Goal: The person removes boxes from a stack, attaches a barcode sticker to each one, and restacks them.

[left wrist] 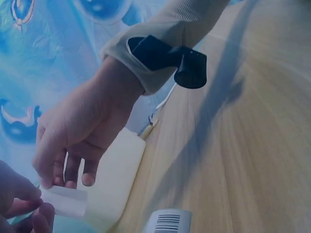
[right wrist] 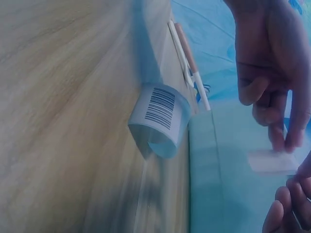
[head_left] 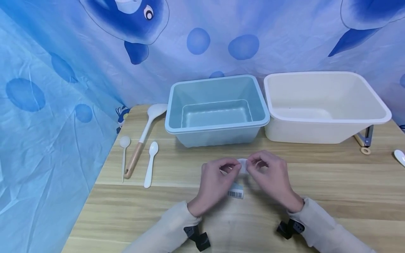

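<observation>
Both hands meet in front of the blue bin and pinch a small white rectangular slip (head_left: 242,165) held above the table. My left hand (head_left: 218,177) grips its left side between thumb and fingertips, and my right hand (head_left: 271,174) pinches the right side. From the left wrist, the slip (left wrist: 68,201) looks thin, flat and blank, like a paper label. Below the hands, a curled strip with a barcode (head_left: 236,191) rests on the wooden table. The right wrist view shows this barcode strip (right wrist: 158,109) bent round into a loop.
A blue bin (head_left: 218,130) stands behind the hands, beside a white bin (head_left: 327,121). Left lie a small spoon (head_left: 124,142), a long ladle-like spoon (head_left: 143,135) and a white spoon (head_left: 151,165). A metal-and-wood tool (head_left: 364,138) and another white spoon (head_left: 399,156) are at right.
</observation>
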`<state>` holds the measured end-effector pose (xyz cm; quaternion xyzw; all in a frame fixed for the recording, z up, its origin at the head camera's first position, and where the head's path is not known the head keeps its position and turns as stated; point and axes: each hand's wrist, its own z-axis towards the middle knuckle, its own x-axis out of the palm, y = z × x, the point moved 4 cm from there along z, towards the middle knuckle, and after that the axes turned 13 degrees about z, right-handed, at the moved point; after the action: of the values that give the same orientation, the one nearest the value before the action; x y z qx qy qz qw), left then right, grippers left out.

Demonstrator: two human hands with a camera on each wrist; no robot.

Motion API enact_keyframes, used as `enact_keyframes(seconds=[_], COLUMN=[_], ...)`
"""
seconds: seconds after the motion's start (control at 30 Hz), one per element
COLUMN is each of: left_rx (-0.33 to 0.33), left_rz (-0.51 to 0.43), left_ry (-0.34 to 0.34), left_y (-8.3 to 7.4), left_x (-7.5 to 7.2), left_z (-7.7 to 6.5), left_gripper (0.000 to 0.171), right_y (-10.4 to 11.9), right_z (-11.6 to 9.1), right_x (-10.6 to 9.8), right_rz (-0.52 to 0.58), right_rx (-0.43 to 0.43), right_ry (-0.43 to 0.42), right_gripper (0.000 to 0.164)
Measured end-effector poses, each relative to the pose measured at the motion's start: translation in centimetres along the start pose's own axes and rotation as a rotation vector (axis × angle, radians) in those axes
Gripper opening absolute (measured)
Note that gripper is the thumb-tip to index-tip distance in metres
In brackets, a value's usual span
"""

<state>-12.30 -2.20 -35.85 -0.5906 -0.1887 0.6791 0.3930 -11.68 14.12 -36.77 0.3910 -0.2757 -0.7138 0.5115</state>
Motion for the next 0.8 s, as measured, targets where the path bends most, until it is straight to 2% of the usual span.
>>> enact_keyframes(seconds=[0.13,0.37,0.5,0.67,0.8], left_rx=[-0.038,-0.069,-0.113,-0.154,-0.166], left_rz=[-0.013,-0.038,-0.124,-0.223,-0.220], left_ry=[0.012,0.015,0.026,0.024,0.003], left_y=[0.3,0.9,1.2,1.6,1.6], left_x=[0.3,0.3,0.2,0.0,-0.3], left_z=[0.2,0.2,0.1,0.1,0.1], left_gripper=[0.009,0.012,0.012,0.008,0.006], right_y=[0.1,0.7,1.0,1.3,1.4], right_z=[-0.1,0.1,0.0,-0.2,-0.3], right_x=[-0.1,0.5,1.0,1.3,1.5], right_rz=[-0.019,-0.031,-0.011,0.006,0.006], right_rx=[-0.038,-0.147,-0.181,-0.167,-0.154], right_ry=[0.036,0.170,0.210,0.238,0.247], right_gripper=[0.019,0.016,0.017,0.018,0.018])
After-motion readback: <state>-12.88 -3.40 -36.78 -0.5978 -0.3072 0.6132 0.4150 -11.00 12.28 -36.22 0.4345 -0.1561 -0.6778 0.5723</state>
